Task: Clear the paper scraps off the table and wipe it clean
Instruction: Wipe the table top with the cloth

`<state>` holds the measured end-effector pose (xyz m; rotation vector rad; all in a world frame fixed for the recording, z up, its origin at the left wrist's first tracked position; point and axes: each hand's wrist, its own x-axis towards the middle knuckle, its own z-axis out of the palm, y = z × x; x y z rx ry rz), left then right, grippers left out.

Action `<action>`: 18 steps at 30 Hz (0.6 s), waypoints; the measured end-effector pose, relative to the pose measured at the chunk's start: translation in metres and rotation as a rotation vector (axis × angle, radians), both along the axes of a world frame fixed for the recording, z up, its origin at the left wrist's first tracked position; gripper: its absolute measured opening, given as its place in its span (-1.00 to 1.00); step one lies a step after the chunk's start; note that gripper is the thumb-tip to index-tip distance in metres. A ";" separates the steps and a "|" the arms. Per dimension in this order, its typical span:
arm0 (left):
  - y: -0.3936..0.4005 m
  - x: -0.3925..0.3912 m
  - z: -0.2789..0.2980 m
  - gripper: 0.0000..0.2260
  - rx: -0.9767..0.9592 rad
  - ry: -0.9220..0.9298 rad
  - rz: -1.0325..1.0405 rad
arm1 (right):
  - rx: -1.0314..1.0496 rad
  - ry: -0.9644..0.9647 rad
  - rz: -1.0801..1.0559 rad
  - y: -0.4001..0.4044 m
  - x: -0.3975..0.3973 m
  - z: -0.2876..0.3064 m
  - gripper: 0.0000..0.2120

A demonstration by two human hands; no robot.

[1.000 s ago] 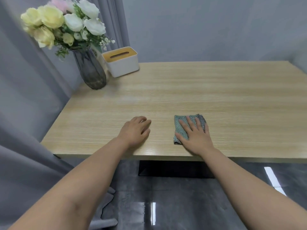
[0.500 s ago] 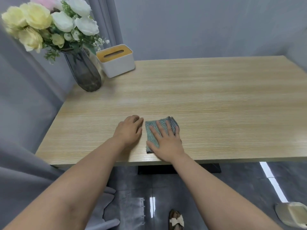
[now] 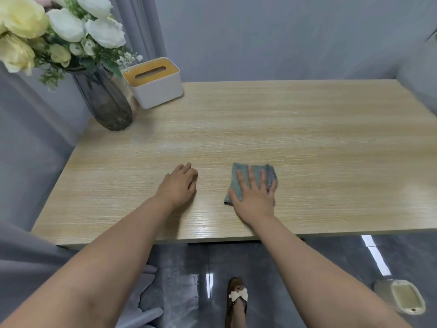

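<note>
A folded grey-green cloth (image 3: 237,172) lies on the light wooden table (image 3: 272,129) near its front edge. My right hand (image 3: 254,197) presses flat on the cloth with fingers spread and straight. My left hand (image 3: 178,185) rests on the bare table about a hand's width left of the cloth, fingers loosely curled and holding nothing. No paper scraps show on the table.
A dark glass vase (image 3: 104,100) of white and yellow flowers (image 3: 54,29) stands at the back left corner, beside a white tissue box (image 3: 155,85) with a yellow lid. Grey curtains hang left. On the dark floor below are a small bin (image 3: 404,298) and my shoe (image 3: 236,297).
My right hand slid the cloth left toward my left hand, then back right. The left hand stayed in place. The camera tilted down.
</note>
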<state>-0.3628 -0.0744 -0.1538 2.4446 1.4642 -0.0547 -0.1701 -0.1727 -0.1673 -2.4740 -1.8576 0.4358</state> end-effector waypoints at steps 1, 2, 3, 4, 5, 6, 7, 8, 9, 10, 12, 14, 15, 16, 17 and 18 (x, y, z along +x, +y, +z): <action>0.001 0.000 0.000 -0.66 -0.009 -0.006 -0.005 | -0.001 -0.001 0.046 0.005 -0.009 0.001 -0.42; 0.003 0.000 0.001 -0.66 0.003 -0.012 -0.013 | -0.004 -0.003 0.097 0.009 -0.017 0.001 -0.42; 0.006 0.000 0.002 -0.66 0.019 -0.008 -0.022 | -0.008 -0.004 0.144 0.012 -0.024 0.001 -0.42; 0.008 0.000 0.004 -0.64 0.033 0.007 -0.027 | -0.009 -0.002 0.184 0.014 -0.028 0.000 -0.42; 0.010 0.001 0.006 -0.60 0.036 0.033 -0.024 | -0.008 0.005 0.215 0.016 -0.029 0.000 -0.42; 0.012 0.001 0.008 -0.56 0.034 0.068 -0.020 | -0.008 0.017 0.240 0.017 -0.026 0.000 -0.42; 0.013 0.002 0.010 -0.53 0.036 0.108 -0.017 | -0.011 0.030 0.257 0.017 -0.020 0.000 -0.42; 0.014 0.004 0.011 -0.53 0.041 0.147 -0.020 | -0.014 0.040 0.264 0.017 -0.012 0.001 -0.42; 0.014 0.005 0.012 -0.55 0.052 0.175 -0.023 | -0.018 0.045 0.257 0.017 -0.002 0.002 -0.41; 0.014 0.006 0.011 -0.58 0.056 0.190 -0.023 | -0.024 0.046 0.234 0.017 0.008 0.002 -0.41; 0.015 0.008 0.013 -0.63 0.049 0.173 -0.013 | -0.036 0.042 0.154 0.017 0.030 0.003 -0.40; 0.018 0.010 0.015 -0.67 0.048 0.149 -0.022 | -0.051 0.040 0.068 0.016 0.052 0.004 -0.40; 0.019 0.010 0.015 -0.68 0.049 0.139 -0.031 | -0.059 0.041 0.030 0.016 0.062 0.005 -0.40; 0.020 0.011 0.015 -0.69 0.040 0.125 -0.039 | -0.068 0.043 -0.003 0.016 0.070 0.005 -0.39; 0.020 0.011 0.014 -0.69 0.018 0.102 -0.039 | -0.075 0.044 -0.028 0.016 0.076 0.006 -0.39; 0.021 0.012 0.013 -0.69 -0.014 0.079 -0.034 | -0.077 0.044 -0.046 0.017 0.078 0.006 -0.39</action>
